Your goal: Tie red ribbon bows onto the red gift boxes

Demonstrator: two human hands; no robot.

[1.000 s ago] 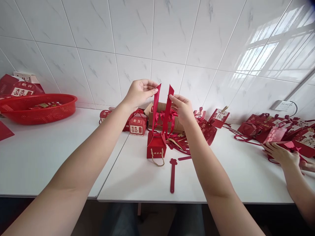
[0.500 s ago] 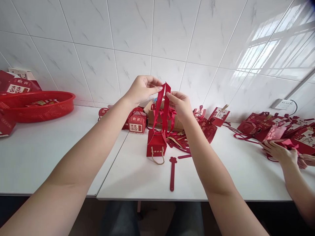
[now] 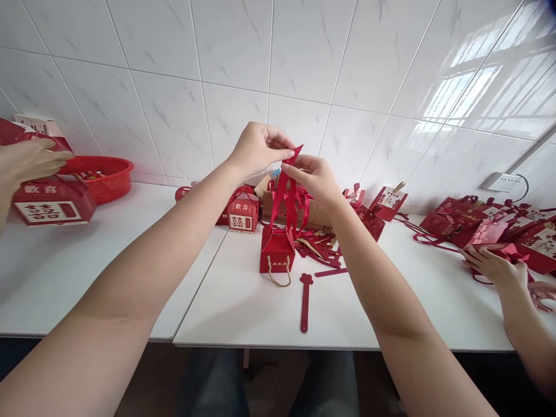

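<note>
A red ribbon rises from the top of a small red gift box, its two lengths drawn up together. Up near the tips, my left hand pinches one ribbon end between thumb and fingers. My right hand pinches the ribbon just below and to the right, where the lengths cross. The box stands upright on the white table, with a twisted gold cord handle hanging down its front. In front of it lies a flat dark red strip with a flower-shaped end.
Behind the box are a cardboard box of ribbons and a red box. A red plastic basket stands left, where another person's hand holds a red box. At right, another person's hands work among red boxes.
My hands have come closer together, and the ribbon lengths that stood apart now cross. Another person's hand with a red box has entered at the left.
</note>
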